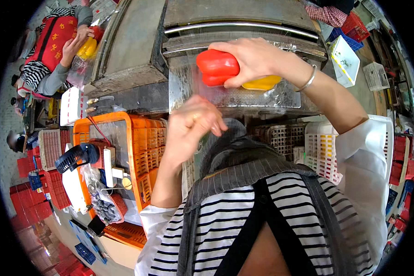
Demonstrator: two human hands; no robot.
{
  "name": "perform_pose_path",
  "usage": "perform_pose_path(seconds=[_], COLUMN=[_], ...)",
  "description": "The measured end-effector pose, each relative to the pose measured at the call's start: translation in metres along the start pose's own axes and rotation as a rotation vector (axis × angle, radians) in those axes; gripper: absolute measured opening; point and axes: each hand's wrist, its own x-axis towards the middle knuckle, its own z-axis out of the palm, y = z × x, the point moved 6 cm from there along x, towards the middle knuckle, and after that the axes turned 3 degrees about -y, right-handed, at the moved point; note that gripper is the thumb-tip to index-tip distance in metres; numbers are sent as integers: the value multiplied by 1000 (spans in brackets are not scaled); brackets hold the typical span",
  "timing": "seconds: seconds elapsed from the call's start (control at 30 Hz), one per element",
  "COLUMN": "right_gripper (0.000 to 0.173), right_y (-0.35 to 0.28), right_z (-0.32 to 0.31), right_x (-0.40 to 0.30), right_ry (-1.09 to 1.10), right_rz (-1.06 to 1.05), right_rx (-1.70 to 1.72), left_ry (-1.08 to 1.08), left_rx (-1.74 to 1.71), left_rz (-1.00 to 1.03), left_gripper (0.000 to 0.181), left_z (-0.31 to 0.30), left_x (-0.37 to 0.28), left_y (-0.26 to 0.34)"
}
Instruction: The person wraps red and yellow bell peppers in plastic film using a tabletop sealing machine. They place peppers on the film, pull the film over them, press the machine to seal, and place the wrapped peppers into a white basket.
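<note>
With my right hand (250,62) I grip a red bell pepper (217,68) and hold it over the perforated metal plate (269,100) of a film-wrapping bench. A yellow bell pepper (262,83) shows below the palm, beside the red one; whether the hand also grips it is hard to tell. Clear plastic film seems to lie around the peppers. My left hand (196,124) is blurred, lower left of the peppers and near the plate's front edge, with its fingers bent. Whether it holds anything cannot be told.
Metal rollers (241,26) cross the bench behind the peppers. An orange plastic crate (134,155) with a black fan (77,157) stands at left, white crates (321,148) at right. Two knives (100,100) lie left of the plate. A co-worker (51,51) handles peppers at upper left.
</note>
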Motion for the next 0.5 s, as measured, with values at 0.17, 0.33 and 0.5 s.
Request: perform_pose_path(seconds=[0.17, 0.33, 0.5], right_gripper=[79, 66, 62], right_y=[-1, 31, 55], right_z=[12, 11, 11], right_x=[3, 21, 27], right_ry=[-151, -145, -134], right_rz=[-25, 36, 43], right_rx=[211, 210, 763], left_ry=[320, 221, -93], left_rx=[-140, 316, 568], left_rz=[-31, 183, 246], left_gripper=[42, 30, 87], left_z=[-14, -13, -2], left_x=[52, 86, 93], left_y=[-19, -48, -37])
